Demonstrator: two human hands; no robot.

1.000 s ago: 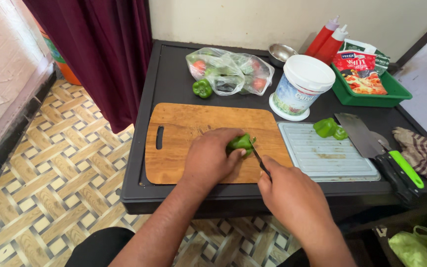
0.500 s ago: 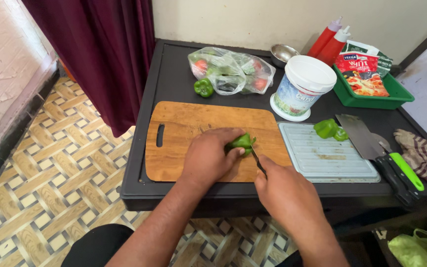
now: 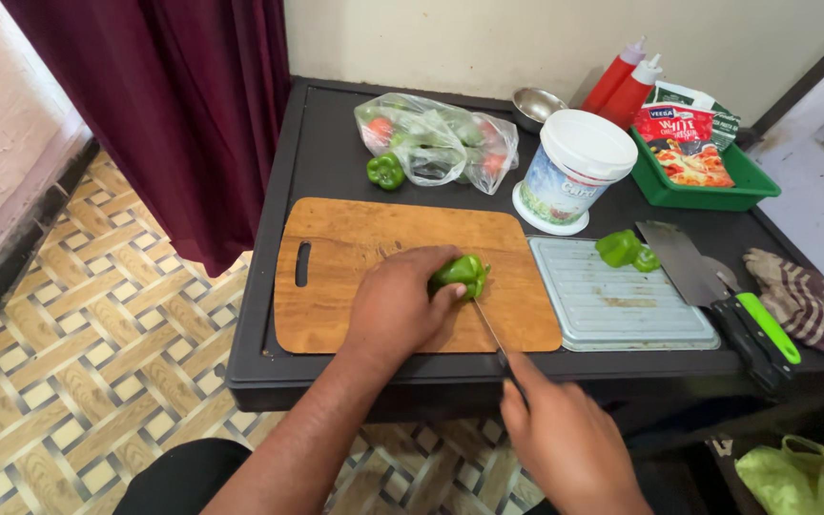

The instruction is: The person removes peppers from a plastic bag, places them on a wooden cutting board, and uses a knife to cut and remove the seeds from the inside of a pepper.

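A: Left hand (image 3: pixel 395 310)?
B: Pressed down on a green pepper (image 3: pixel 460 273), grip closed over it, fingertips on its left side. Pepper sits on the wooden cutting board (image 3: pixel 355 248), right of centre, near the board's right edge.

A: Right hand (image 3: pixel 569 443)?
B: Low in frame, off the front edge of the bench (image 3: pixel 326 153). Grip closed around a knife (image 3: pixel 490 329) handle. Thin blade angled up and left over the board, tip right at the pepper, just under its lower right side. Cannot tell whether the edge is in the flesh or only touching.

A: Right of the board?
B: Pale ribbed plastic tray (image 3: pixel 622 305), just beside the board's right edge. Cut green pepper pieces (image 3: pixel 625 249) on its top right corner. Cleaver (image 3: pixel 684 262) with a black and green handle lying diagonal just right of the tray. Striped cloth (image 3: pixel 808 310) at the bench's right edge.

A: Back of the bench?
B: Clear plastic bag (image 3: pixel 436 143) with red and green vegetables inside. Whole small green pepper (image 3: pixel 385 171) loose just left of the bag. White lidded tub (image 3: pixel 572 170) right of the bag. Small steel bowl (image 3: pixel 536 103) behind the tub. Two red squeeze bottles (image 3: pixel 627 81) against the wall. Green plastic tray (image 3: pixel 693 191) holding food packets at far right.

A: Surroundings?
B: Dark red curtain (image 3: pixel 174 105) left of the bench, patterned tile floor (image 3: pixel 78 362) below. Yellow-green bag (image 3: pixel 803 472) at bottom right, under bench level.
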